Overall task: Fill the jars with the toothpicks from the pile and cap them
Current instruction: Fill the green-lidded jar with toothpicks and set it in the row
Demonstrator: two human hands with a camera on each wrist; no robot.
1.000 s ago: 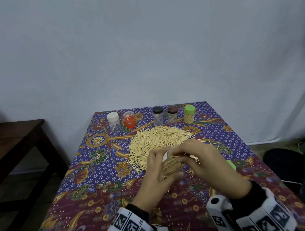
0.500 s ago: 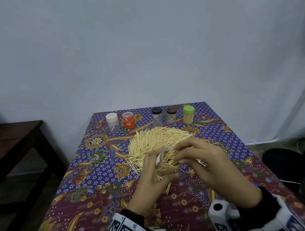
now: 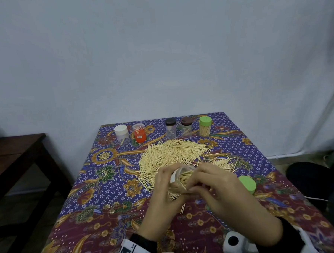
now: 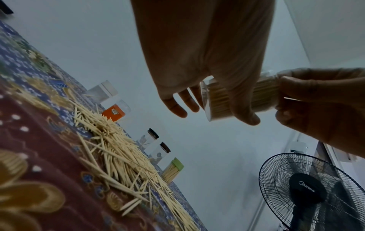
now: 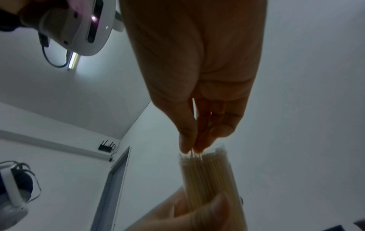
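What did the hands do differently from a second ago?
The left hand tipped the clear jar, turning its mouth up and away, and still holds it. The right hand slid to the mouth and keeps pinching toothpicks into it. The pile, the five capped jars at the back and the loose green cap stayed put.

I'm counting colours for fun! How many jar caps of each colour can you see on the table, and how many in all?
White cap: 1
Clear cap, on the orange-labelled jar: 1
Dark brown or black caps: 2
Green caps, one on a filled jar and one loose beside the right hand: 2
Total: 6
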